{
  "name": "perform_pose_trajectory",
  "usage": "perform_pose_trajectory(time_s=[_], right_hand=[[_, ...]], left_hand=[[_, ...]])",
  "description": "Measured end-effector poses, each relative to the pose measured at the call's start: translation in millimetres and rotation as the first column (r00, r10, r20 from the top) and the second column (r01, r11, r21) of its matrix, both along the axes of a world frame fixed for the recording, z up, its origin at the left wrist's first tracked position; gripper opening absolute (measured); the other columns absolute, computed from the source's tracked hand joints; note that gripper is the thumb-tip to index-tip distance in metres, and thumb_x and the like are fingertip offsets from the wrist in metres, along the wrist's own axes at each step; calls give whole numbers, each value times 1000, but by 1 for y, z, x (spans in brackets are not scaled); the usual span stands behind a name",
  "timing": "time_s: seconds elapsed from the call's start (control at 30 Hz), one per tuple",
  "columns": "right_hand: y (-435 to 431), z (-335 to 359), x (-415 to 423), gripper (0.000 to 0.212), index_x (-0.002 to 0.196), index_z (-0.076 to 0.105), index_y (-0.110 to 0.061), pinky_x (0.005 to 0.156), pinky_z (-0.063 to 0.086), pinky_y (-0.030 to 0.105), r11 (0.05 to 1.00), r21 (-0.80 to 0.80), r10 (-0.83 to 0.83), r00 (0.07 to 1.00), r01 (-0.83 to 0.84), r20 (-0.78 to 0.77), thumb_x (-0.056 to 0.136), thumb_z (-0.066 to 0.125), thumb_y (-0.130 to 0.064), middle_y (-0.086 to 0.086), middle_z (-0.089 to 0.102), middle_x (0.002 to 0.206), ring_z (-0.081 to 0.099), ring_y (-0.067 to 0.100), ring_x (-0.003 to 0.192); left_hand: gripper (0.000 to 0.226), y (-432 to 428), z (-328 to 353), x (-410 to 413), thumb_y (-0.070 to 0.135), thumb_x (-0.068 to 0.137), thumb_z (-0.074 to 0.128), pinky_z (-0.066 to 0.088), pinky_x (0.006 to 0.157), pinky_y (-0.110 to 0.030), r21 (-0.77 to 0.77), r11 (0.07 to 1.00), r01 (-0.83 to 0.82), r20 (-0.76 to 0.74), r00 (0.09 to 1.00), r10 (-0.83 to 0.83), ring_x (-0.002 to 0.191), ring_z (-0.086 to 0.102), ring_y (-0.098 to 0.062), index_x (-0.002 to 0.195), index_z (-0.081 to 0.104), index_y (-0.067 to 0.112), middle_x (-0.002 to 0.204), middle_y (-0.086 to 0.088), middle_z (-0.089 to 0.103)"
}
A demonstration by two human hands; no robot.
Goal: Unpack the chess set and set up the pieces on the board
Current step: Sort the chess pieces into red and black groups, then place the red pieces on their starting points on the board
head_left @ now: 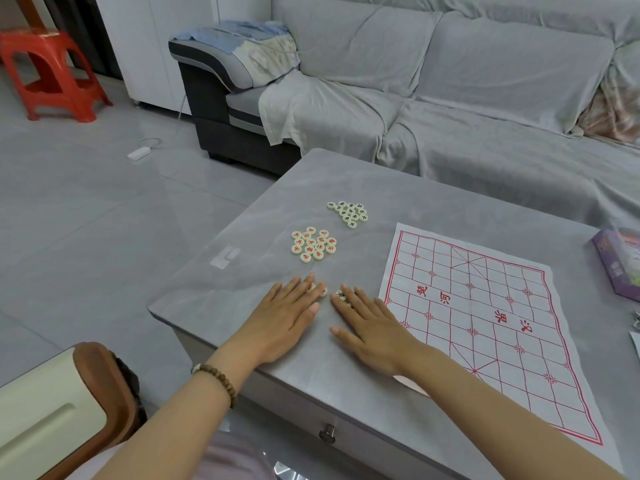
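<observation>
A white paper chess board (485, 327) with red grid lines lies flat on the right of the grey table (242, 299). Left of it sit two clusters of round cream pieces: red-lettered pieces (313, 244) nearer me and black-lettered pieces (349, 213) farther back. My left hand (287, 320) and my right hand (367, 323) lie flat on the table with straight fingers. A few loose pieces (323, 292) show under and between the fingertips of both hands.
A purple box (616, 265) stands at the table's right edge. A grey covered sofa (450, 98) runs behind the table. A red plastic stool (52, 74) is on the floor at far left. A drawer knob (327, 433) sticks out below the table's front edge.
</observation>
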State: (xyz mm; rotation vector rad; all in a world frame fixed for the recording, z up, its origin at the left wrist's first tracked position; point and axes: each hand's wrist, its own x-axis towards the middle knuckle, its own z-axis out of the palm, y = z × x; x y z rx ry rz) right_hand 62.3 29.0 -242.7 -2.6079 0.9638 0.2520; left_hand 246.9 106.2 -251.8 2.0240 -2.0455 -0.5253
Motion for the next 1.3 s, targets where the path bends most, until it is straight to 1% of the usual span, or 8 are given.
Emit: perform_pose_trajectory(time_s=[0.1,0.33,0.43,0.6,0.77,0.93,1.17,1.3], right_hand=[[-8,5,-6,61,147,-8,-37,112,-15,30,999,46,-23,999,22,24,94,16,-58,-10,-20,154,-24,8,140],[-14,6,1,65,147,-13,-30,113,-16,34,999,32,10,993,-6,-118,95,16,-57,-6,-26,153,-27,12,139],[-33,7,15,67,147,-15,-25,113,-15,36,997,51,-46,988,54,-145,95,16,-57,-3,-27,153,-27,15,139],[-78,-4,34,67,147,-13,-23,114,-12,35,988,42,-149,987,151,-57,97,18,-53,0,-24,154,-25,17,141],[-123,-10,53,62,149,-8,-21,114,-12,34,976,-83,-198,980,199,27,99,16,-48,1,-17,156,-18,17,143],[-156,-15,68,63,149,-8,-21,115,-13,34,964,-125,-227,971,234,74,98,15,-50,0,-14,157,-16,14,143],[-184,-14,82,60,149,-4,-26,115,-11,37,968,-135,-199,975,212,100,98,17,-49,-3,-13,157,-15,15,144],[-171,-6,76,54,150,9,-28,115,-9,36,970,-70,-201,934,231,294,99,21,-45,-6,-7,158,-12,13,144]], left_hand=[[54,-1,1,-5,51,90,-2,-12,115,-25,-17,999,50,47,998,-49,140,-17,-1,143,-8,40,151,18,-16],[52,-19,0,0,43,100,9,-7,116,-29,-2,999,-32,114,993,32,143,-14,-8,149,-5,31,156,9,-14],[70,-32,-5,3,59,85,-8,-7,116,-31,-15,998,-59,130,990,60,142,-14,-8,149,-5,31,156,9,-13],[85,-48,-10,4,68,71,-21,-9,114,-29,-104,990,-91,95,990,101,142,-15,-7,147,-4,34,157,10,-9],[79,-64,-12,17,68,73,-17,-17,109,-22,-165,971,-171,39,983,180,137,-20,0,145,-9,36,152,17,-14],[73,-77,-17,23,70,68,-30,-21,108,-18,-217,952,-215,-9,976,218,134,-25,4,134,-22,41,145,22,-23],[76,-88,-22,28,65,77,-7,-12,112,-23,-207,934,-292,-25,956,293,141,-16,-5,146,-7,35,155,15,-10],[85,-95,-16,28,73,76,7,-5,116,-30,-174,933,-314,-49,949,310,143,-13,-11,149,1,30,156,12,-7]])
